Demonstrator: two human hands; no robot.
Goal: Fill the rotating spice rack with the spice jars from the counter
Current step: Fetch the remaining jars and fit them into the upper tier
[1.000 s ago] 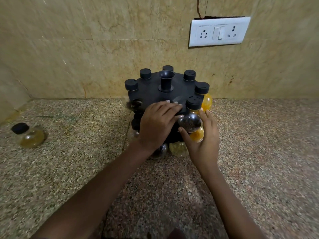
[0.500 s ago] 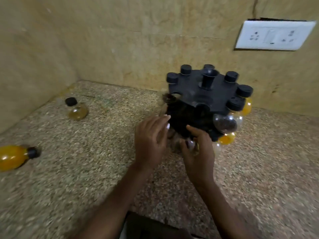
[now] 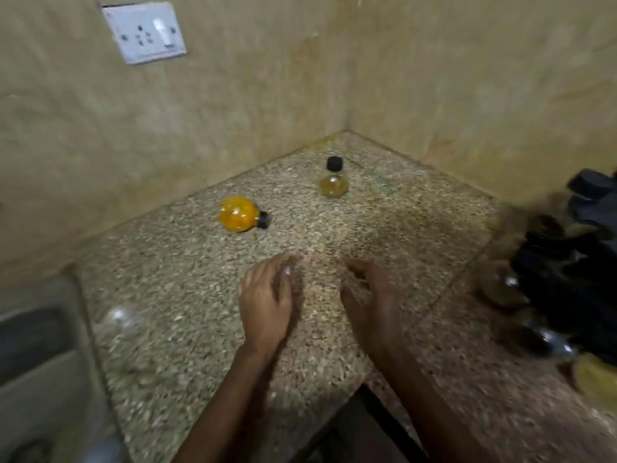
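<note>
A round jar of yellow-orange spice lies on its side on the speckled counter, its black cap pointing right. Farther back near the corner stands a jar of pale amber spice with a black cap. A clear, blurred jar lies near the counter's left edge. The black rotating rack, blurred and holding several jars, is at the far right edge. My left hand and my right hand hover over the counter's middle, fingers spread, both holding nothing, well apart from the jars.
Beige tiled walls meet in a corner behind the jars. A white socket plate is on the left wall. A steel sink lies beyond the counter's left edge. A dark gap shows below the counter's front notch.
My view has swung left, so the rack slid to the right edge. Both hands have left the rack and now hover empty over the counter. The orange jar and a clear jar came into view.
</note>
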